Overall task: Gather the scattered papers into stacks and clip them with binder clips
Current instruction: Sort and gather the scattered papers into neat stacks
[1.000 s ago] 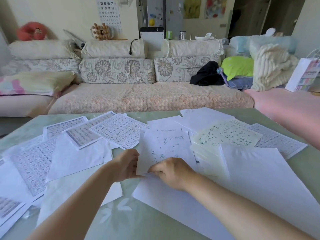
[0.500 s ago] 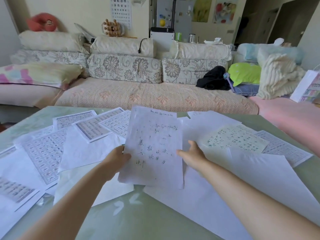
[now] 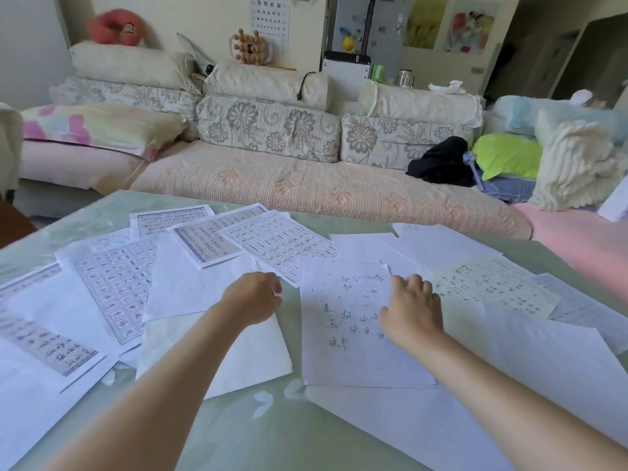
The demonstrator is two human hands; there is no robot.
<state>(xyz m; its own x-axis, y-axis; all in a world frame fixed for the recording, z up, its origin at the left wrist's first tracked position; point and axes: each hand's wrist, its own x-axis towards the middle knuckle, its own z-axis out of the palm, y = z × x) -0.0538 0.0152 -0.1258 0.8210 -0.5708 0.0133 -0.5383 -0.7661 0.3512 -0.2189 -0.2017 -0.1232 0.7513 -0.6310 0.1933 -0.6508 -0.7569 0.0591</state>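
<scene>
- One sofa point(image 3: 306, 188) fills the far side of the room. Its seat front runs along just beyond the table's far edge.
- Table point(image 3: 251, 433): pale green and glossy. Its surface shows in a wedge between the two forearms at the near side, and in a narrow band along the far edge behind the sheets.
- Scattered papers point(image 3: 112, 290) cover the table from left to right, overlapping at odd angles and not squared up. The printed grid sheets lie left and centre-back.
- Large blank sheet point(image 3: 560, 365), right side: its near corner runs out of frame. Its upper edge overlaps a yellowish written sheet point(image 3: 492, 287).
- Blank sheet point(image 3: 244, 355), centre-left: its lower right corner points toward the bare wedge. Its right edge sits just beside the handwritten sheet, with a thin strip of table between them.
- Handwritten sheet point(image 3: 339, 338): lies flat at centre on top of other blank paper, its long edges roughly fore-and-aft. Its top left corner overlaps a printed grid sheet point(image 3: 282, 243).
- Right hand point(image 3: 413, 309): palm down on the right edge of the handwritten sheet, fingers spread and fairly straight, thumb on the paper. It presses rather than pinches.
- Left hand point(image 3: 253, 297): over the top of the blank sheet, just left of the handwritten sheet. The fingers are loosely curled under, and nothing shows in its grasp.
</scene>
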